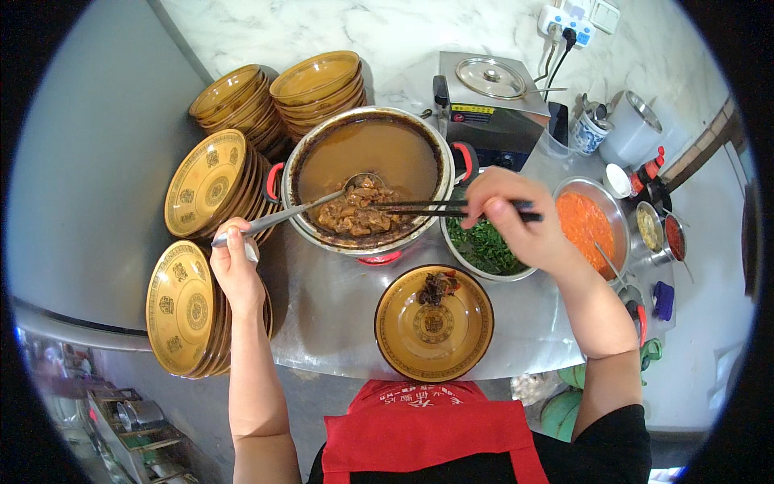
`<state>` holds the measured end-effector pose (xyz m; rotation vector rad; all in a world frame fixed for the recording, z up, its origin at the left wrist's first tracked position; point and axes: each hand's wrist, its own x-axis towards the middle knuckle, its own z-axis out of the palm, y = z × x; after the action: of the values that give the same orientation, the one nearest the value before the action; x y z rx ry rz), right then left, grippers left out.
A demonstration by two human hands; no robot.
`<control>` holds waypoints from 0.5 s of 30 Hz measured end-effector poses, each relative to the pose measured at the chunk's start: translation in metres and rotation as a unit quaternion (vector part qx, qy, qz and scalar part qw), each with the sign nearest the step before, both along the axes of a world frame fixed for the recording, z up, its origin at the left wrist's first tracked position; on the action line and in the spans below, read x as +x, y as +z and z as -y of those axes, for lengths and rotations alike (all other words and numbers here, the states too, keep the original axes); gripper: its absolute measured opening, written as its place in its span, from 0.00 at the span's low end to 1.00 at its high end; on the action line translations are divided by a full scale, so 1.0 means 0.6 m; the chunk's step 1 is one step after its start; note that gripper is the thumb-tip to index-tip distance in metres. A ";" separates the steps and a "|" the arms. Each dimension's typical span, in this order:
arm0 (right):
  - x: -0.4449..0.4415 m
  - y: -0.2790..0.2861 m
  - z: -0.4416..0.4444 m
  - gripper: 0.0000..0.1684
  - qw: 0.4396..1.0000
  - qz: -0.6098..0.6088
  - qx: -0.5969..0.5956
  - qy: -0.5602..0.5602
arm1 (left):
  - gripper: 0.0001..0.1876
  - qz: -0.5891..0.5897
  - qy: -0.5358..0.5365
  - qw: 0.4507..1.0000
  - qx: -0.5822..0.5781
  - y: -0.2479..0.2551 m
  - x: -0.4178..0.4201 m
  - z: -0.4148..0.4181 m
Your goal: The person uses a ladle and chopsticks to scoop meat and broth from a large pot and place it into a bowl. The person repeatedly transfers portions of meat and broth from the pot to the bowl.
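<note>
My left hand grips the handle of a metal ladle, whose bowl rests among chunks of stewed meat in a pot of brown broth. In my right hand is a pair of black chopsticks; their tips reach the meat from the right. The pot has red-and-black side handles and a dark crust inside its rim. Nearer to me, a brown patterned bowl holds a small heap of dark food at its far side. Beneath my right hand, a metal basin of chopped greens is partly hidden.
Stacks of brown bowls stand along the left and behind the pot. A lidded metal appliance sits at the back. On the right are a basin of orange-red food, small condiment containers and a cup of spoons.
</note>
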<state>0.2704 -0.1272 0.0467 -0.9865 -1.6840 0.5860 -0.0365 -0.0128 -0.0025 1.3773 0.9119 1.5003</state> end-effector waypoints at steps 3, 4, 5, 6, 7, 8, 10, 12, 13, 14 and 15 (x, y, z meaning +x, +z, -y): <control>0.013 -0.003 -0.003 0.18 0.987 -0.155 -0.037 -0.029 | 0.09 0.002 0.001 1.000 -0.002 0.001 0.000 0.001; 0.013 -0.002 -0.006 0.19 0.985 -0.166 -0.041 -0.034 | 0.09 -0.002 0.000 1.000 0.004 0.002 0.001 0.001; 0.012 0.000 -0.009 0.20 0.982 -0.177 -0.044 -0.040 | 0.09 -0.006 -0.001 1.000 0.010 0.003 0.001 0.003; 0.009 0.001 -0.012 0.21 0.980 -0.188 -0.047 -0.046 | 0.09 -0.011 -0.001 1.000 0.016 0.003 0.000 0.004; 0.006 -0.002 -0.015 0.21 0.980 -0.190 -0.054 -0.038 | 0.09 -0.018 0.002 1.000 0.021 0.004 -0.001 0.004; 0.003 -0.008 -0.019 0.21 0.979 -0.192 -0.061 -0.030 | 0.09 -0.025 0.006 0.999 0.027 0.004 -0.002 0.005; -0.001 -0.013 -0.022 0.21 0.974 -0.203 -0.096 -0.007 | 0.09 -0.038 0.007 0.998 0.042 0.004 -0.003 0.006; -0.001 -0.014 -0.022 0.21 0.977 -0.183 -0.105 0.004 | 0.09 -0.052 0.004 0.997 0.062 0.008 -0.005 0.008; -0.002 -0.014 -0.023 0.21 0.979 -0.173 -0.110 0.010 | 0.09 -0.076 0.022 0.994 0.080 0.010 -0.005 0.008; -0.002 -0.014 -0.024 0.21 0.978 -0.177 -0.112 0.014 | 0.09 -0.100 0.041 0.989 0.099 0.012 -0.004 0.008; -0.002 -0.014 -0.024 0.21 0.978 -0.177 -0.109 0.013 | 0.09 -0.124 0.060 0.983 0.118 0.014 -0.005 0.008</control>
<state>0.2694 -0.1128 0.0386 -0.9493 -1.3365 0.9219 -0.0392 -0.0177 0.0058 1.7374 1.0099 1.5921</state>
